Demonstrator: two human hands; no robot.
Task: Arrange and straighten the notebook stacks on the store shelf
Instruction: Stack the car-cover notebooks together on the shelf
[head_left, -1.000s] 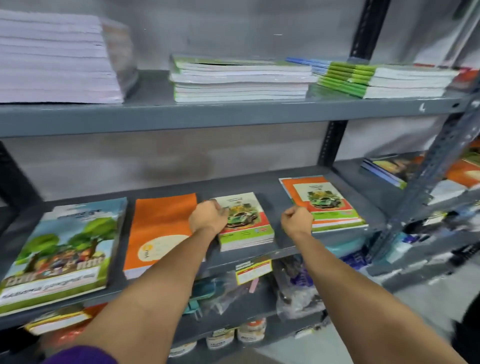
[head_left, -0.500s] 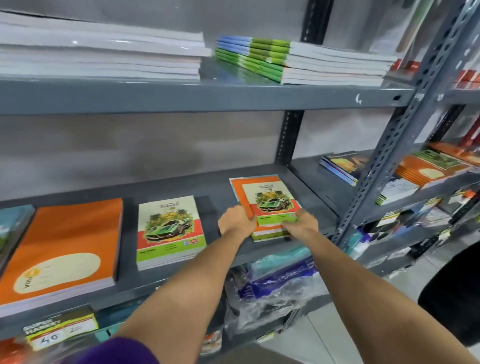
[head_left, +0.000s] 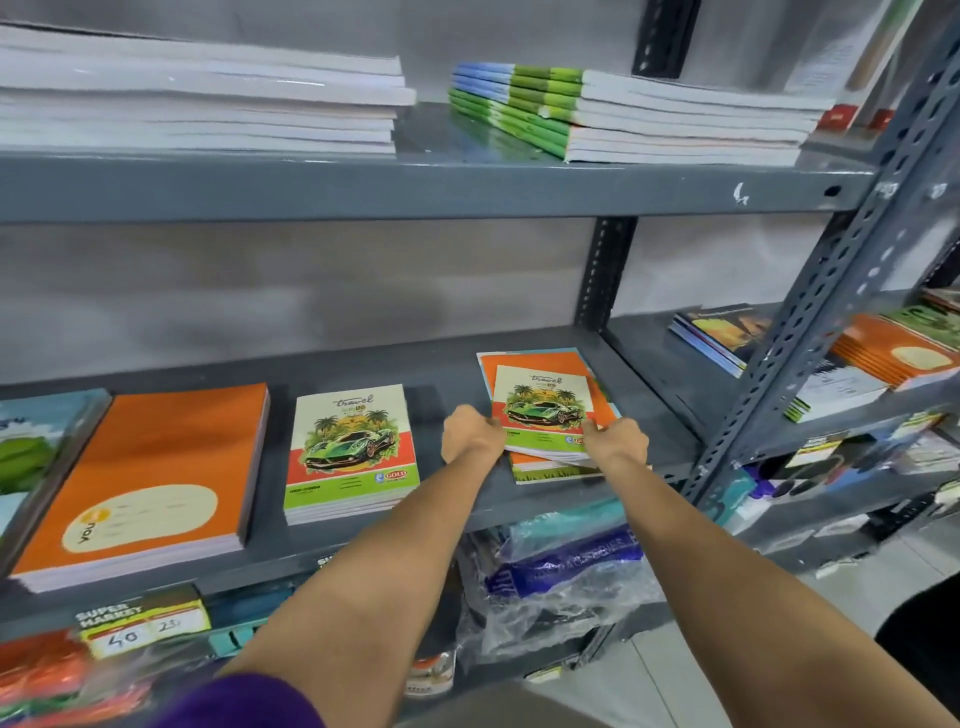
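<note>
Notebook stack (head_left: 545, 415), far right of the middle shelf (head_left: 447, 371): your two hands now bracket it, whereas a second ago they were at the travel-cover stack (head_left: 350, 452) to its left, which now lies square and untouched. The work has therefore passed from one pile to the next, and this rightmost pile is probably the last on this shelf that needs attention.

Your left hand (head_left: 471, 434) is closed against the stack's near left corner; your right hand (head_left: 615, 444) is closed on its near right edge, fingers curled over the top cover. Each grip is clenched onto the pile, not released.

The stack is mixed and uneven. A small green-car notebook lies on top of larger orange-covered ones, and a grass-printed cover juts out at the near edge. The layers are fanned and slightly turned relative to the shelf front, so the edges do not line up.

The large orange stack (head_left: 150, 478) further left appears tidy. Squaring the splayed layers between both palms seems the step in hand.
</note>
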